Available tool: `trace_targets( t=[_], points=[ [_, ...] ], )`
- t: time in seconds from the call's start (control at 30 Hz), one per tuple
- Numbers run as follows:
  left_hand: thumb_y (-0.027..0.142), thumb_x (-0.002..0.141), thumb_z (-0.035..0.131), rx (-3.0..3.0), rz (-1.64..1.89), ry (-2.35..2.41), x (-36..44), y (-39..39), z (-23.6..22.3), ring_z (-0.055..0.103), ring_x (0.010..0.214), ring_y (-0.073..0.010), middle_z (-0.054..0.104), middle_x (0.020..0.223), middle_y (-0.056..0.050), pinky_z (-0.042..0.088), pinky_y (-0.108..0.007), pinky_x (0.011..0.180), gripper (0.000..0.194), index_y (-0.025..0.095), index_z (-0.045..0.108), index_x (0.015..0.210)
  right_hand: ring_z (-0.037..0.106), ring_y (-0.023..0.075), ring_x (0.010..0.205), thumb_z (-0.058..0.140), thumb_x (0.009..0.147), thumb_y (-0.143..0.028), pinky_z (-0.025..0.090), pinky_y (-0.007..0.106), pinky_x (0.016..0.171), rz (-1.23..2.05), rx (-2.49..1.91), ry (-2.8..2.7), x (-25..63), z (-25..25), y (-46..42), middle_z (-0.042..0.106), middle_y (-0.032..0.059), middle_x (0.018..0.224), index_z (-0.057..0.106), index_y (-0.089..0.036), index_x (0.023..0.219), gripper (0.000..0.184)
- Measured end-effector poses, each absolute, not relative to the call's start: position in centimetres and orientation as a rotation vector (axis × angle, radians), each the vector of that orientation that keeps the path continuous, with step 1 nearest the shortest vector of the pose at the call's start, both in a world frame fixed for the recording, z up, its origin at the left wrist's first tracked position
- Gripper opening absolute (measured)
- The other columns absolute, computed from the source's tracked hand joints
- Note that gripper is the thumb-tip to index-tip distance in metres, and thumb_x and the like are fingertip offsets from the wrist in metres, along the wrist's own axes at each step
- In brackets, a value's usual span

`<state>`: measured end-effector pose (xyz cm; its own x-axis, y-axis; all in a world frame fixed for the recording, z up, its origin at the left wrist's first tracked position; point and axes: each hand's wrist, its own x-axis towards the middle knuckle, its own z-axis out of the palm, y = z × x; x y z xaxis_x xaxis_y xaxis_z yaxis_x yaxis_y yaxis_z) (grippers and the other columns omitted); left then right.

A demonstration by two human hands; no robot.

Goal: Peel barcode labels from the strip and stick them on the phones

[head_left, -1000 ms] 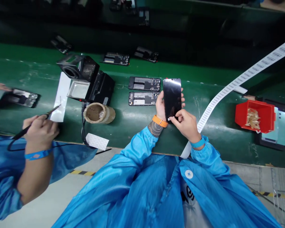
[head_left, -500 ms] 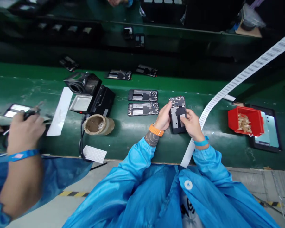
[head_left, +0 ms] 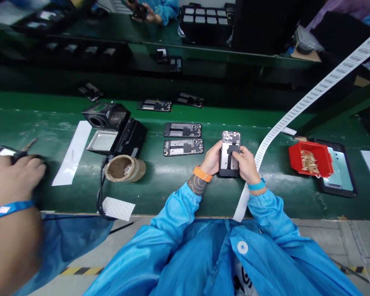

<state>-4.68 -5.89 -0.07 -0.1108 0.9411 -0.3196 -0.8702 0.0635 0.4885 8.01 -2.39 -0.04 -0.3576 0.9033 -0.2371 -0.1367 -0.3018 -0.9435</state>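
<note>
I hold an opened phone (head_left: 230, 151) over the green belt (head_left: 172, 181), its bare inner side with circuit boards facing up. My left hand (head_left: 212, 158) grips its left edge, an orange watch strap on that wrist. My right hand (head_left: 246, 165) grips the right edge, with the thumb pressed on the middle of the phone's inside. Both of my sleeves are blue. Two more opened phones (head_left: 183, 139) lie flat on the belt just left of my hands.
A long white label strip (head_left: 299, 108) runs from upper right down to the belt edge. A red bin (head_left: 311, 158) of small parts sits on a black tray (head_left: 342, 172). A black device (head_left: 114, 127) and tape roll (head_left: 125, 167) stand left. A co-worker's hand (head_left: 14, 176) works at far left.
The phone was flipped from its dark screen side to its open inner side and lowered toward the belt. The co-worker's hand shifted left. My view tilted up.
</note>
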Motion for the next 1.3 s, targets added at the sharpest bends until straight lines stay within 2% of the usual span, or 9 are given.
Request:
trace_targets(
  t=[0.2,0.5,0.67,0.93,1.13,1.3],
  points=[
    [0.041,0.076,0.083,0.185,1.523,0.726,-4.9,-6.1,-0.7,0.069,0.089,-0.0196,0.074,0.093,-0.003,0.049,-0.031,0.09,0.038,0.016,0.07,0.1,0.067,0.0176,0.054,0.081,0.067,-0.043,0.052,0.028,0.055,1.788,-1.106,-1.179,8.1,-0.2,-2.5,0.07,-0.0047,0.065,0.054,-0.023,0.09,0.041],
    [0.045,0.075,0.082,0.14,1.482,0.803,-5.6,-6.1,-1.8,0.069,0.105,-0.0248,0.075,0.104,-0.007,0.048,-0.036,0.101,0.042,0.016,0.071,0.103,0.069,0.0204,0.056,0.08,0.068,-0.044,0.052,0.029,0.055,1.882,-1.099,-1.209,8.3,-1.1,-2.1,0.073,-0.0013,0.066,0.06,-0.021,0.095,0.041],
    [0.042,0.077,0.079,0.089,1.473,0.867,-5.9,-6.0,-2.4,0.07,0.102,-0.0255,0.076,0.101,-0.008,0.049,-0.039,0.1,0.036,0.016,0.07,0.1,0.07,0.0188,0.062,0.077,0.07,-0.039,0.053,0.028,0.06,1.88,-1.082,-1.241,8.2,-1.3,-1.9,0.075,-0.0005,0.073,0.061,-0.021,0.094,0.034],
    [0.039,0.069,0.086,0.097,1.504,0.934,-5.9,-6.2,-2.1,0.07,0.093,-0.0229,0.075,0.095,-0.005,0.051,-0.036,0.093,0.039,0.016,0.07,0.096,0.069,0.0168,0.06,0.076,0.072,-0.037,0.052,0.027,0.06,1.911,-1.029,-1.25,7.9,-1.1,-2.0,0.074,-0.0014,0.073,0.06,-0.02,0.095,0.032],
    [0.036,0.064,0.089,0.116,1.533,0.964,-5.6,-6.3,-1.3,0.069,0.076,-0.0173,0.075,0.084,-0.003,0.051,-0.029,0.076,0.035,0.015,0.07,0.084,0.069,0.0166,0.06,0.079,0.072,-0.04,0.051,0.026,0.058,1.916,-1.031,-1.239,8.1,-0.9,-2.2,0.075,-0.0008,0.073,0.061,-0.019,0.096,0.036],
    [0.034,0.059,0.091,0.091,1.527,0.971,-5.4,-6.6,-0.3,0.069,0.077,-0.0167,0.076,0.086,-0.003,0.051,-0.027,0.075,0.038,0.015,0.074,0.086,0.068,0.0165,0.059,0.078,0.076,-0.045,0.049,0.026,0.058,1.906,-1.04,-1.247,8.2,-0.9,-2.4,0.074,-0.0006,0.072,0.062,-0.02,0.097,0.037]
  ],
)
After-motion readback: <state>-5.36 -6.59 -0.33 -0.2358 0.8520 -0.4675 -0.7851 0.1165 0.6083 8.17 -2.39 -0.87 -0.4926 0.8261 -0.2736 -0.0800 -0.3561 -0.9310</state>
